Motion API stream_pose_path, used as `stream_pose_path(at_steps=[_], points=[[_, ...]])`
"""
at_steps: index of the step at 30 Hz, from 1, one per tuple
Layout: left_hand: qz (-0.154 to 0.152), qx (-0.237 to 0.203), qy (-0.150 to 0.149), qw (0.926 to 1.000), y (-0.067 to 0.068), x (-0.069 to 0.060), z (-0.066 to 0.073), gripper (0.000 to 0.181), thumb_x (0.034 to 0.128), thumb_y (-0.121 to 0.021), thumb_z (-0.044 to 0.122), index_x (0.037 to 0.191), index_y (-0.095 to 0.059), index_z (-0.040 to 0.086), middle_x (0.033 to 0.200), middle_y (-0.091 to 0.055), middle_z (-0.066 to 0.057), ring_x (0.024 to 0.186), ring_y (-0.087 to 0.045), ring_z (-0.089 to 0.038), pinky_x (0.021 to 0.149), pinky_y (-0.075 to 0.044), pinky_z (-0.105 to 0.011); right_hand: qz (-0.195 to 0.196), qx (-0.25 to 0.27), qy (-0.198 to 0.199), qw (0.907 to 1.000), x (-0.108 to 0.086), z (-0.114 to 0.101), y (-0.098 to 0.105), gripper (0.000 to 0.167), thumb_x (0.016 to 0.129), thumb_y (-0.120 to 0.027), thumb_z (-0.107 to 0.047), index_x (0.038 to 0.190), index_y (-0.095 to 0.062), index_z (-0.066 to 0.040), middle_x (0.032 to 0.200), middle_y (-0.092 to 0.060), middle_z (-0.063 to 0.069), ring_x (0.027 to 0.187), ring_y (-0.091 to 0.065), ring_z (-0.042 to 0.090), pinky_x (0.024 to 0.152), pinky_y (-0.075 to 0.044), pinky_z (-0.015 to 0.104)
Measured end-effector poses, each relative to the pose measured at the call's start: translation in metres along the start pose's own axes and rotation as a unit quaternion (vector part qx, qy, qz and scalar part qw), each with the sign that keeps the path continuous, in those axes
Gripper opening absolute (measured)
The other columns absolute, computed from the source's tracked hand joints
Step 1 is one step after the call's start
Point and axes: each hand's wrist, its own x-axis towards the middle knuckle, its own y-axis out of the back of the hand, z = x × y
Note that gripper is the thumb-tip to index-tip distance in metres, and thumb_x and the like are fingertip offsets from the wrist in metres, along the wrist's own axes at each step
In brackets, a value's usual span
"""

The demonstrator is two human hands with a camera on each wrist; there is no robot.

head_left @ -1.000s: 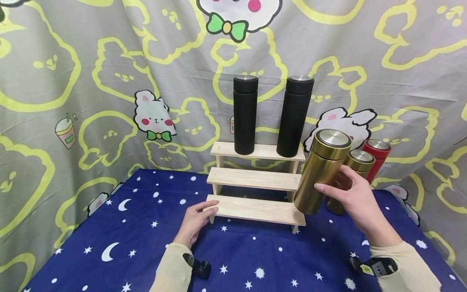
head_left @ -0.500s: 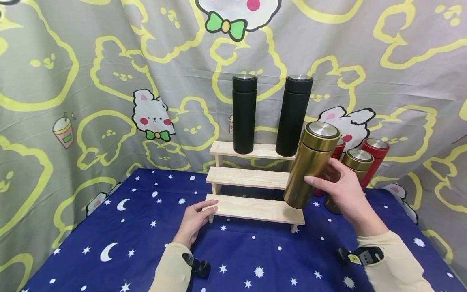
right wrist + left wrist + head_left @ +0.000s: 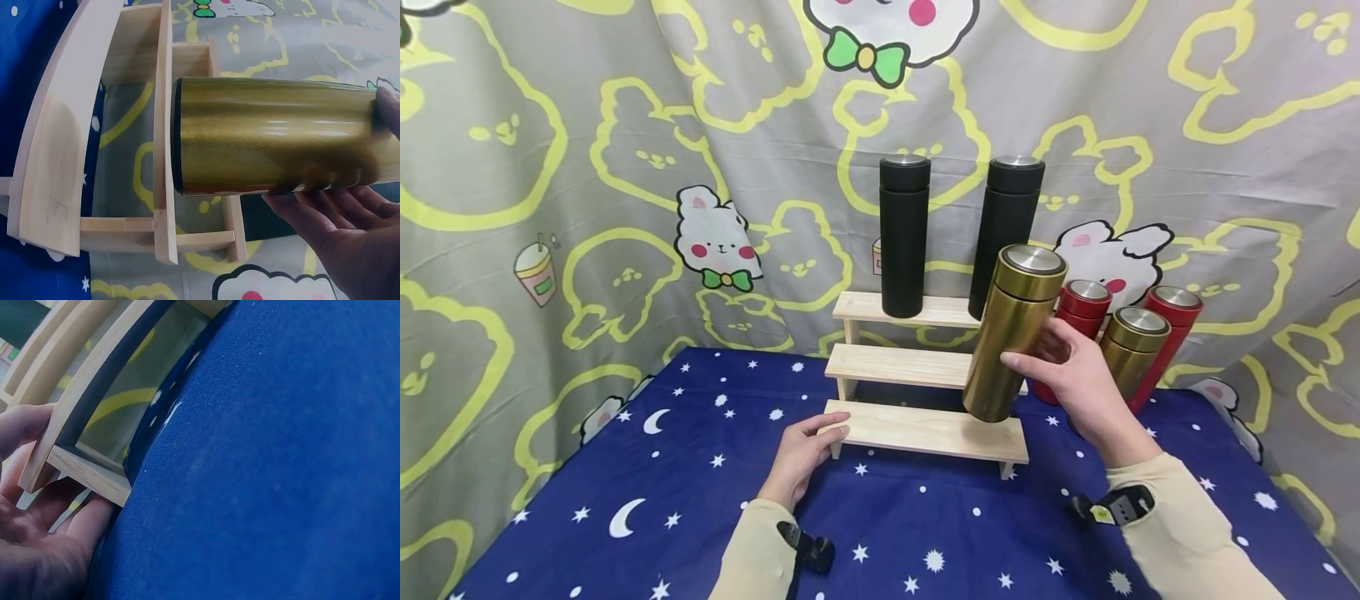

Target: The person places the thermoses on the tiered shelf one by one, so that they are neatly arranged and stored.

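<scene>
My right hand (image 3: 1078, 379) grips a gold thermos flask (image 3: 1015, 333) round its side, fingers behind and thumb in front. The flask tilts slightly, its steel-topped lid uppermost, in front of the right part of a three-step wooden stand (image 3: 917, 429). In the right wrist view the gold flask's base (image 3: 179, 137) appears beside the middle board (image 3: 164, 125); whether they touch I cannot tell. My left hand (image 3: 801, 454) holds the left end of the bottom step, thumb and fingers on either side of the board (image 3: 47, 447) in the left wrist view.
Two black flasks (image 3: 905, 242) stand on the top step, the right one partly covered by the gold flask. Right of the stand are two red flasks (image 3: 1172, 312) and another gold flask (image 3: 1135, 342) on the blue star-patterned cloth (image 3: 715, 500). A patterned curtain (image 3: 625, 167) hangs behind.
My right hand has carried the gold flask leftward and slightly up, from the stand's right side to in front of it. A red flask behind has come into view. My left hand stays put.
</scene>
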Motion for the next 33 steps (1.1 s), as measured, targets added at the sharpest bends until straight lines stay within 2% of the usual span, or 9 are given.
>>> stream_pose_path(at_steps=[7, 13, 19, 22, 28, 33], points=[[0.000, 0.008, -0.002, 1.0000, 0.000, -0.001, 0.001, 0.030, 0.0817, -0.080, 0.012, 0.110, -0.075, 0.004, 0.101, -0.062, -0.008, 0.058, -0.042, -0.010, 0.051, -0.034, -0.022, -0.005, 0.012, -0.002, 0.9999, 0.007, -0.003, -0.011, 0.065, 0.090, -0.074, -0.016, 0.146, -0.042, -0.003, 0.135, -0.053, 0.017, 0.119, -0.054, 0.021, 0.092, -0.044, 0.021], [-0.003, -0.001, -0.005, 1.0000, 0.000, -0.001, 0.002, 0.031, 0.0818, -0.079, 0.011, 0.111, -0.074, 0.003, 0.101, -0.062, -0.007, 0.056, -0.039, -0.008, 0.051, -0.033, -0.022, -0.023, 0.022, -0.009, 0.9995, 0.014, -0.005, -0.019, 0.068, 0.089, -0.075, -0.017, 0.146, -0.042, -0.003, 0.136, -0.053, 0.016, 0.122, -0.053, 0.025, 0.096, -0.042, 0.025], [-0.004, 0.000, -0.007, 1.0000, 0.000, -0.001, 0.001, 0.031, 0.0814, -0.079, 0.011, 0.111, -0.074, 0.002, 0.087, -0.062, -0.004, 0.049, -0.031, -0.006, 0.048, -0.029, -0.021, -0.039, 0.038, -0.012, 0.9985, 0.020, -0.005, -0.025, 0.068, 0.089, -0.074, -0.017, 0.147, -0.040, -0.005, 0.137, -0.053, 0.014, 0.124, -0.051, 0.027, 0.098, -0.043, 0.032], [-0.003, 0.002, -0.007, 1.0000, 0.000, -0.001, 0.000, 0.031, 0.0814, -0.079, 0.010, 0.111, -0.074, 0.002, 0.085, -0.062, -0.004, 0.049, -0.032, -0.006, 0.048, -0.029, -0.021, -0.045, 0.039, -0.010, 0.9982, 0.022, -0.004, -0.028, 0.068, 0.089, -0.075, -0.017, 0.146, -0.042, -0.004, 0.137, -0.053, 0.014, 0.125, -0.051, 0.027, 0.101, -0.041, 0.036], [0.000, -0.001, -0.005, 1.0000, 0.000, -0.001, 0.001, 0.029, 0.0814, -0.079, 0.009, 0.109, -0.075, 0.002, 0.093, -0.063, -0.005, 0.054, -0.038, -0.008, 0.050, -0.031, -0.021, -0.048, 0.035, -0.014, 0.9981, 0.028, -0.006, -0.037, 0.070, 0.088, -0.075, -0.021, 0.146, -0.041, -0.003, 0.138, -0.050, 0.016, 0.128, -0.048, 0.030, 0.105, -0.036, 0.048], [0.000, -0.001, -0.006, 1.0000, 0.000, -0.001, 0.001, 0.029, 0.0817, -0.078, 0.009, 0.109, -0.075, 0.002, 0.093, -0.063, -0.006, 0.056, -0.039, -0.008, 0.050, -0.032, -0.021, -0.052, 0.032, -0.015, 0.9980, 0.034, -0.006, -0.047, 0.069, 0.088, -0.076, -0.024, 0.144, -0.042, -0.005, 0.138, -0.050, 0.014, 0.128, -0.048, 0.032, 0.104, -0.036, 0.050]])
